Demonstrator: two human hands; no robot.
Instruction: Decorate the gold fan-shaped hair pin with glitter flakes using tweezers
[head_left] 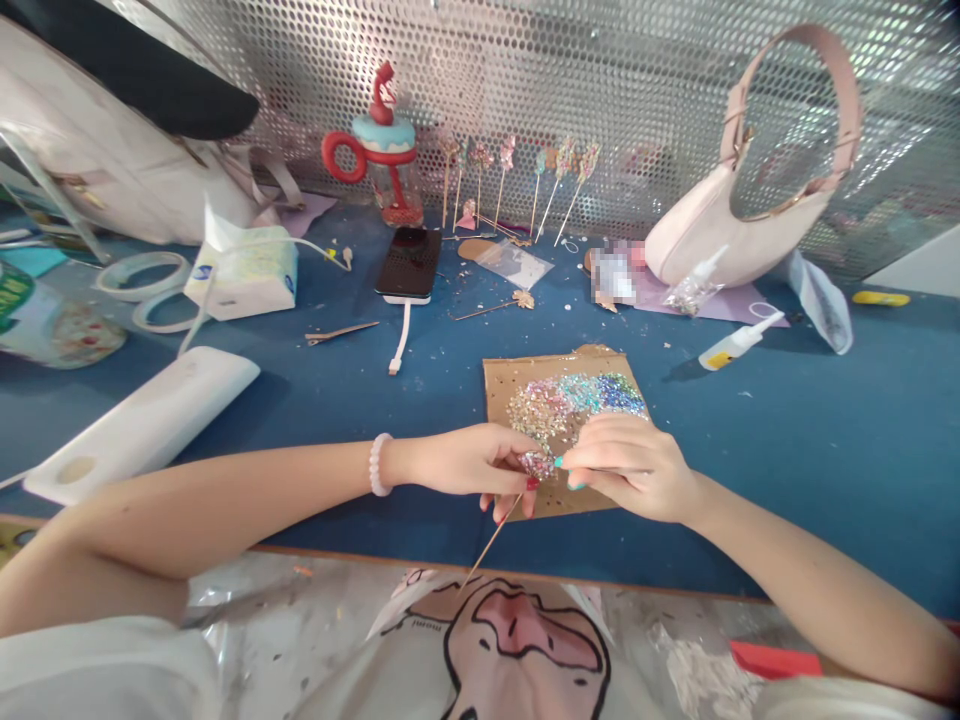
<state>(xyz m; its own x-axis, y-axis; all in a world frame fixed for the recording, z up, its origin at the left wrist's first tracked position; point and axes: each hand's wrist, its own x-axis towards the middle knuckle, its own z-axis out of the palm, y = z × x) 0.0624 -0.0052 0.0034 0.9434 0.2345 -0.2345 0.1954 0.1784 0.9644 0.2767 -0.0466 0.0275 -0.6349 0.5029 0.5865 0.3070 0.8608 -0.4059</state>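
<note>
Left fingers (516, 440): closed around the glittery piece; keep this grip light so the surface is not rubbed.
Glittery piece (537, 464): between the left fingertips, just beside the right ones; tilt it so the working face stays visible.
Stick (491, 550): slants from below the left fingers toward the body; best kept clear of the clothing.
Right fingers (611, 455): pinched narrow on a slender tool (626, 470), its tip unclear; small, gentle touches should serve.
Loose chips (559, 393): on cardboard (498, 375) beyond both hands' fingers; working low over it would catch strays.
</note>
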